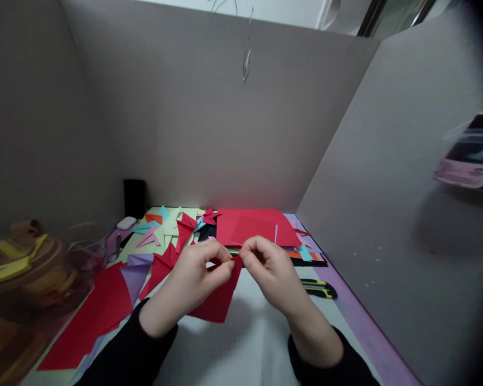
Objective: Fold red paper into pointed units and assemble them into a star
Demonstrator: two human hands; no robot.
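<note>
A piece of red paper (219, 300) hangs between my two hands above the pale work surface. My left hand (203, 268) pinches its upper edge between thumb and fingers. The fingertips of my right hand (268, 265) are closed on the paper's upper right corner, close to the left fingertips. The fold at the pinched corner is too small to make out. Just beyond the hands lie red sheets (249, 214) in a stack. Folded red paper pieces (165, 262) lie to the left of my left hand.
At left are red paper strips (92, 311), a lilac folded piece (139, 271) and a blurred brown container (28, 262). Light green folded papers (171, 222) lie at the back. A yellow-black utility knife (320, 288) lies right of my right hand. Grey partitions (225, 118) enclose the desk.
</note>
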